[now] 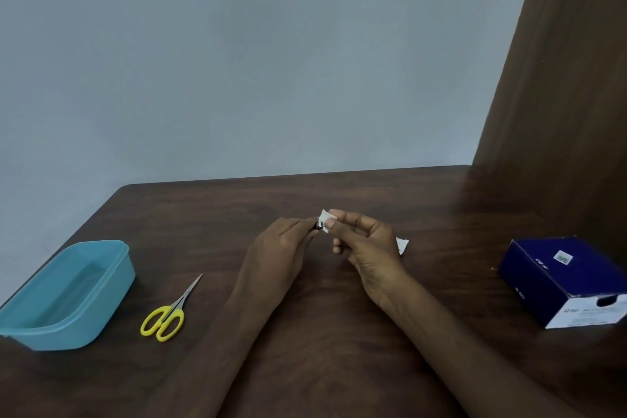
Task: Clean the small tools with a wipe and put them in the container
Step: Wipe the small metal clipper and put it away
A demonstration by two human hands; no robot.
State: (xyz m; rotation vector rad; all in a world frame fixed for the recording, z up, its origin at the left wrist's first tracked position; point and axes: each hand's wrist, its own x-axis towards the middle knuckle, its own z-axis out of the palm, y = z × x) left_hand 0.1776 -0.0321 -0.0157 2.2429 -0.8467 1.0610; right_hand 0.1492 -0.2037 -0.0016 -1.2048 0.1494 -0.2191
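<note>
- Two hands meet above the middle of the dark wooden table, and I see them from the head camera looking down.
- My view of the left hand: its fingers are closed together around a small dark tool, of which only the tip shows; I cannot tell what kind of tool it is.
- The right hand pinches a white wipe between thumb and forefinger, pressed against the tool's exposed tip; the other fingers curl loosely.
- The tool's visible end points right, toward the right hand; too little of it shows for me to judge its long axis with confidence.
- A scrap of white wrapper lies on the table just behind the right hand, partly hidden by it.
- Yellow-handled scissors lie flat to the left, blades shut, long axis diagonal: handles near me, tip pointing away and to the right.
- The teal container sits at the far left edge, open on top, just beside the scissors without touching them.
- A dark blue box with a white front panel stands at the right, well apart from the hands. I read "BD" on its top and side; the smaller print and the small label on top are too blurred for me to read.
</note>
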